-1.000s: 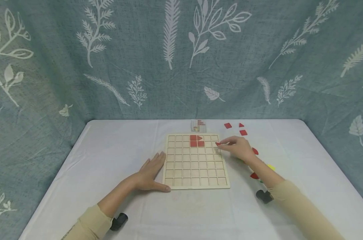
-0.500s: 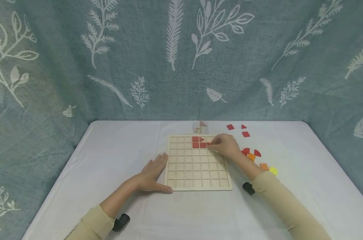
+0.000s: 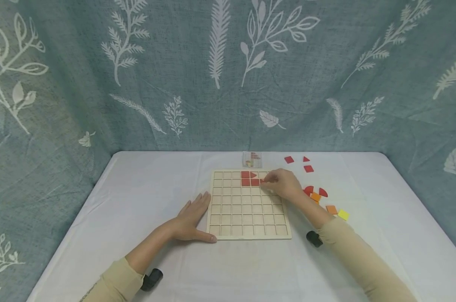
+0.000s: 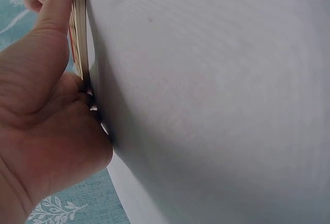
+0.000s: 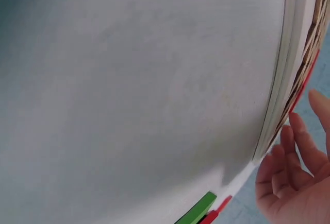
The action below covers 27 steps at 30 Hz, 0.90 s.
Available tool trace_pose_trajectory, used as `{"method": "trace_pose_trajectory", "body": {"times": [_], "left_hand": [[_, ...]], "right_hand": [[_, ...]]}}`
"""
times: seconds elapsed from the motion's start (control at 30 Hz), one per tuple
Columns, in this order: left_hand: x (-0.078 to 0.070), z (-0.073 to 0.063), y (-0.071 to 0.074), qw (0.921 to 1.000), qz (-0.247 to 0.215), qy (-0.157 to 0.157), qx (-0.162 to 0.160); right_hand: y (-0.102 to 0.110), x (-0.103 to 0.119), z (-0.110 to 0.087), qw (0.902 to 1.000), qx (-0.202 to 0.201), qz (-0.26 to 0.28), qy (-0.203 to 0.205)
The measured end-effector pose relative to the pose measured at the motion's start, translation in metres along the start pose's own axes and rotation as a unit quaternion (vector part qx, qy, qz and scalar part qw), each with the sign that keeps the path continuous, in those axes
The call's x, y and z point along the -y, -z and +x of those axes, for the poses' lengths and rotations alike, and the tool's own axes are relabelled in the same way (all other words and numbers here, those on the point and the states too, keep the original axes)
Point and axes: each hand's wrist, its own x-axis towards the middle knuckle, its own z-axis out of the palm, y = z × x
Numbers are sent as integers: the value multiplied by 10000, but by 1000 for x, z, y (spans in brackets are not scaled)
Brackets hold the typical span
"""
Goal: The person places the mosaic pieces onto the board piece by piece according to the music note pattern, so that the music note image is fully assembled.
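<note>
A pale wooden grid board (image 3: 247,209) lies on the table. In its upper rows sit red square tiles (image 3: 245,182) and a red triangle tile (image 3: 253,175). My left hand (image 3: 192,220) rests flat at the board's left edge, fingers straight, thumb at the near left corner. Over the board's upper right, my right hand (image 3: 284,183) holds a small red tile (image 3: 262,180) with thumb and index finger, right of the square tiles in the second row. Fingers cover most of that tile. In the right wrist view, the thumb and index fingertips are at the red tiles' edge.
A small picture card (image 3: 252,159) lies behind the board. Loose red tiles (image 3: 308,168) lie at the back right. Nearer are red quarter-rounds (image 3: 323,192), orange squares (image 3: 331,209) and a yellow square (image 3: 343,215). The right wrist view shows a green piece (image 5: 197,209).
My right hand has moved left from the board's right edge, bringing the red tile beside the square tiles. It has barely moved in the last half second. The left hand stays put.
</note>
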Motion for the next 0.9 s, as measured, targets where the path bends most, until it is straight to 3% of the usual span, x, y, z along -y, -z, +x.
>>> {"method": "trace_pose_trajectory", "body": {"times": [0.17,0.53,0.9], "left_hand": [[1,1,0,10000,13,1,0],[-1,2,4,10000,-32,44,56],[1,3,1,10000,73,41,10]], "right_hand": [[13,-7,-5,9980,-146,589,-156],[56,-49,-30,9833,-100,1359,-1210],[71,-88,-54,9876,341,556,-1431]]}}
